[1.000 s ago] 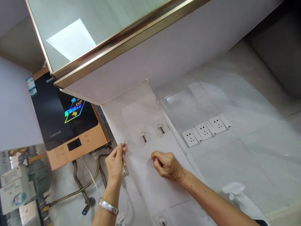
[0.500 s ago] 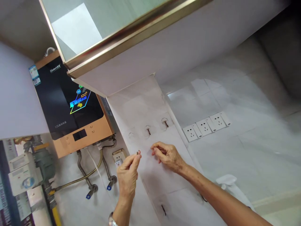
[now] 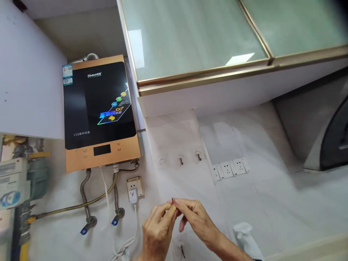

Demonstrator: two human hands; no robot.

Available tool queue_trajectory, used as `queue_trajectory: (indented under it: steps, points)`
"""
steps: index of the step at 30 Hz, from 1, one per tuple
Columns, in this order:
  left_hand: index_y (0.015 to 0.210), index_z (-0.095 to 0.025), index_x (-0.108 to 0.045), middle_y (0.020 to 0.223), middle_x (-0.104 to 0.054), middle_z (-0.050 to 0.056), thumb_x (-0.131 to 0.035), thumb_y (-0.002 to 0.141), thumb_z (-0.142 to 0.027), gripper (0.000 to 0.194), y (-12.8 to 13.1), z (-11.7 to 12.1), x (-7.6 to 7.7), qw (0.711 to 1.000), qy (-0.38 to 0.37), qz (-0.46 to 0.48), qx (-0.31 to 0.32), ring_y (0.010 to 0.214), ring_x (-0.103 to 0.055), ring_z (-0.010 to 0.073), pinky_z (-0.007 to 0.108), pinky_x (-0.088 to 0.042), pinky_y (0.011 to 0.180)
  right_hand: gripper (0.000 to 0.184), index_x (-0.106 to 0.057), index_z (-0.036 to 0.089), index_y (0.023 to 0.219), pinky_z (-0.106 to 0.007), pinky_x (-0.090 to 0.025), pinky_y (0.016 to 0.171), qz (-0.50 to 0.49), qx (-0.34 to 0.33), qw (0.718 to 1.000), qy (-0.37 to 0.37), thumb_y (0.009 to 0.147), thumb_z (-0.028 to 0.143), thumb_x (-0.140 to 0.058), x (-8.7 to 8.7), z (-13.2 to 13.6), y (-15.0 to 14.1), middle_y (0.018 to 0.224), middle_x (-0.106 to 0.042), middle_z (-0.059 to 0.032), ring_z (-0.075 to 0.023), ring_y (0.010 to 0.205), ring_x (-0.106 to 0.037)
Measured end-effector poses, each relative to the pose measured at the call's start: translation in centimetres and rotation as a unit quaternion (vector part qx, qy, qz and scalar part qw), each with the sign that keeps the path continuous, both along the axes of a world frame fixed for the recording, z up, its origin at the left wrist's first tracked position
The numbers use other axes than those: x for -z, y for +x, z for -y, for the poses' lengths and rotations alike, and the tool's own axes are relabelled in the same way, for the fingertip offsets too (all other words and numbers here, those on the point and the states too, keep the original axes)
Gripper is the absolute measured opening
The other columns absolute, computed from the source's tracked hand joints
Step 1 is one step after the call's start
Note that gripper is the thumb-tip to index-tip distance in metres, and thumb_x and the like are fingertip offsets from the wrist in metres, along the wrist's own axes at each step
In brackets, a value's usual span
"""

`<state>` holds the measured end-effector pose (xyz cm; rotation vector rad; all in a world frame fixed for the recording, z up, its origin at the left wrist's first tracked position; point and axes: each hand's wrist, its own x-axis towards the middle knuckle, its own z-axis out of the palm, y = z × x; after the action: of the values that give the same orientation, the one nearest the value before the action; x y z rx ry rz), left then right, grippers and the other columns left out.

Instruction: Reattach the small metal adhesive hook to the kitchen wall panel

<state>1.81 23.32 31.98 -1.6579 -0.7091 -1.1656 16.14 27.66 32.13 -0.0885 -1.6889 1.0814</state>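
Observation:
My left hand (image 3: 159, 228) pinches a small dark metal piece (image 3: 172, 200) between thumb and fingertips; it is too small to make out its kind. The thumb and index finger of my right hand (image 3: 197, 221) are closed on the same piece from the other side, so the fingertips of both hands meet. Beyond them on the wall, two clear adhesive pads carry metal hooks, a middle hook (image 3: 181, 160) and a right hook (image 3: 199, 156). A third clear pad (image 3: 162, 161) to the left shows no hook. Below my hands is another hook (image 3: 182, 251).
A black and gold water heater (image 3: 100, 108) hangs at left, with hoses and valves (image 3: 88, 225) beneath. Nearby is a socket with a white plug (image 3: 133, 195). Glass-fronted cabinets (image 3: 195, 36) overhang above. More sockets (image 3: 227, 169), a range hood (image 3: 326, 137) and a white bottle (image 3: 246, 239) are at right.
My right hand has moved from near the wall to my left hand, and its fingers have closed on the small metal piece. The view has turned and shifted, showing more cabinets.

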Motion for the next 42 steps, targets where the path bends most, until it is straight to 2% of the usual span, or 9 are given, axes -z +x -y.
queue_trajectory:
  steps: [9, 18, 21, 27, 30, 32, 35, 38, 42]
  points:
    - [0.101, -0.026, -0.074, 0.084, -0.078, 0.001, -0.059, 0.09, -0.021, 0.019, -1.6, -1.1, 0.8, 0.987, -0.006, 0.122, 0.105, 0.075, -0.073, 0.012, 0.019, -0.061, 0.071, 0.064, -0.071, 0.014, 0.075, -0.022, -0.047, 0.044, 0.023, 0.136, 0.99, 0.026, 0.089, 0.072, -0.049, 0.1, 0.2, -3.4, 0.059, -0.059, -0.0022, -0.0123, 0.048, -0.056]
    - [0.085, -0.032, -0.078, 0.082, -0.079, 0.0, -0.06, 0.086, -0.031, 0.018, -3.1, -2.5, 1.7, 0.911, -0.199, 0.265, 0.247, 0.058, -0.068, 0.0123, 0.019, -0.048, 0.04, 0.061, -0.071, 0.013, 0.078, -0.02, -0.049, 0.042, 0.037, 0.141, 0.989, 0.033, 0.089, 0.069, -0.052, 0.7, -0.2, -4.4, 0.069, -0.064, -0.0071, -0.0155, 0.061, -0.062]
    - [0.088, -0.031, -0.079, 0.09, -0.08, 0.003, -0.062, 0.084, -0.04, 0.02, -3.2, -2.6, 2.4, 0.865, -0.253, 0.321, 0.293, 0.064, -0.069, 0.0147, 0.02, -0.05, 0.043, 0.059, -0.071, 0.013, 0.079, -0.021, -0.048, 0.042, 0.049, 0.192, 0.979, 0.057, 0.092, 0.066, -0.048, 0.8, -0.3, -4.9, 0.065, -0.063, -0.0054, -0.0142, 0.055, -0.06]
    - [0.117, -0.023, -0.072, 0.081, -0.075, 0.005, -0.061, 0.079, -0.064, 0.057, -3.4, -2.3, 3.7, 0.695, -0.421, 0.433, 0.392, 0.036, -0.039, 0.0049, 0.022, -0.041, 0.033, 0.056, -0.066, 0.017, 0.075, -0.022, -0.046, 0.045, 0.047, 0.345, 0.923, 0.162, 0.097, 0.062, -0.041, 0.2, -0.6, -6.2, 0.054, -0.059, -0.001, -0.012, 0.045, -0.057]
    - [0.119, -0.021, -0.071, 0.077, -0.072, 0.003, -0.059, 0.079, -0.066, 0.061, -4.1, -2.4, 4.6, 0.669, -0.434, 0.44, 0.413, 0.036, -0.039, 0.0047, 0.022, -0.043, 0.034, 0.057, -0.063, 0.018, 0.077, -0.023, -0.044, 0.041, 0.027, 0.373, 0.917, 0.14, 0.095, 0.067, -0.04, -0.9, -1.6, -6.2, 0.055, -0.061, -0.0009, -0.0126, 0.042, -0.057]
    - [0.116, -0.022, -0.072, 0.081, -0.074, 0.005, -0.056, 0.083, -0.063, 0.055, -4.6, -3.1, 5.9, 0.683, -0.422, 0.445, 0.396, 0.041, -0.049, 0.0079, 0.022, -0.043, 0.034, 0.059, -0.063, 0.018, 0.081, -0.023, -0.043, 0.038, 0.011, 0.377, 0.921, 0.1, 0.092, 0.072, -0.043, -2.0, -2.5, -5.9, 0.049, -0.057, 0.0017, -0.0131, 0.037, -0.055]
    - [0.117, -0.026, -0.072, 0.108, -0.076, 0.009, -0.053, 0.088, -0.048, 0.041, -4.7, -5.2, 8.7, 0.783, -0.335, 0.415, 0.321, 0.084, -0.072, 0.0206, 0.029, -0.062, 0.061, 0.063, -0.063, 0.016, 0.084, -0.024, -0.046, 0.036, -0.022, 0.358, 0.933, 0.045, 0.082, 0.078, -0.053, -3.9, -3.7, -5.5, 0.048, -0.053, 0.0039, -0.0159, 0.039, -0.058]
    - [0.141, -0.027, -0.052, 0.145, -0.057, 0.011, -0.052, 0.087, -0.03, 0.055, -3.5, -8.1, 11.8, 0.894, -0.208, 0.34, 0.205, 0.137, -0.049, 0.0323, 0.052, -0.051, 0.107, 0.067, -0.063, 0.015, 0.083, -0.029, -0.056, 0.044, -0.052, 0.311, 0.949, 0.005, 0.067, 0.08, -0.067, -5.7, -4.7, -5.4, 0.057, -0.058, 0.0016, -0.0212, 0.051, -0.067]
    - [0.157, -0.022, -0.009, 0.158, -0.038, 0.018, -0.053, 0.087, -0.023, 0.083, -1.4, -11.2, 14.4, 0.937, -0.167, 0.296, 0.082, 0.148, -0.031, 0.036, 0.059, -0.046, 0.111, 0.064, -0.064, 0.014, 0.087, -0.035, -0.064, 0.063, -0.074, 0.27, 0.96, -0.003, 0.061, 0.071, -0.079, -7.0, -5.4, -5.2, 0.069, -0.065, -0.0032, -0.0254, 0.069, -0.072]
